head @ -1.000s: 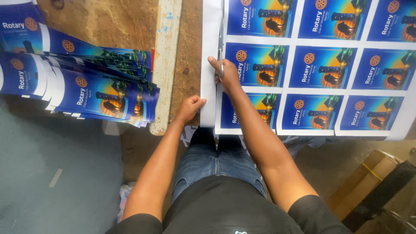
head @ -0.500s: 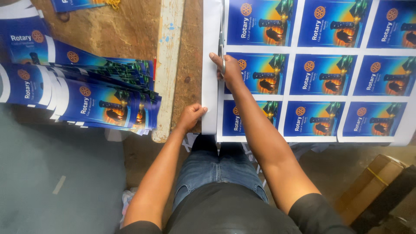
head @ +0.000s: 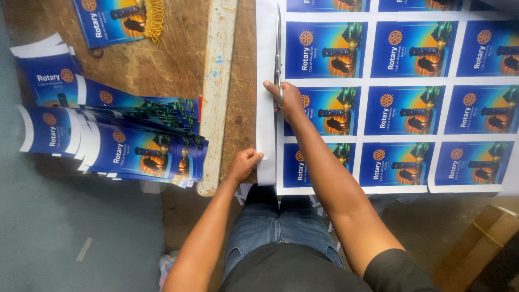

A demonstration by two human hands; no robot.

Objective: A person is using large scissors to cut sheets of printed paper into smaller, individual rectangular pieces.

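**Scissors grip tight, blades running up the white margin**

Right hand [head: 289,101] is curled shut around the handles of the scissors [head: 278,65], and the blades point away from the person along the left edge of the big printed sheet [head: 411,97]. Compared with a second ago the hand sits further up the sheet, now level with the second row of panels from the near edge rather than beside the bottom one, so my read is that the cut is climbing the margin. Left hand [head: 246,164] has its fingers folded over the near end of the white margin strip [head: 266,135], pinching it at the sheet's near-left corner; that strip now looks parted from the sheet along its lower stretch.

Biggest first: the printed sheet lies flat on the wooden counter [head: 162,65], a grid of blue panels with orange pictures, split by white gutters. Left of the sheet runs a long pale wooden ruler [head: 219,92], lying along the counter. Further left again, a fanned stack of cut blue leaflets [head: 124,140] overhangs the counter edge. Beyond that stack, one single leaflet [head: 108,19] lies with a yellow cord [head: 154,19] beside it.
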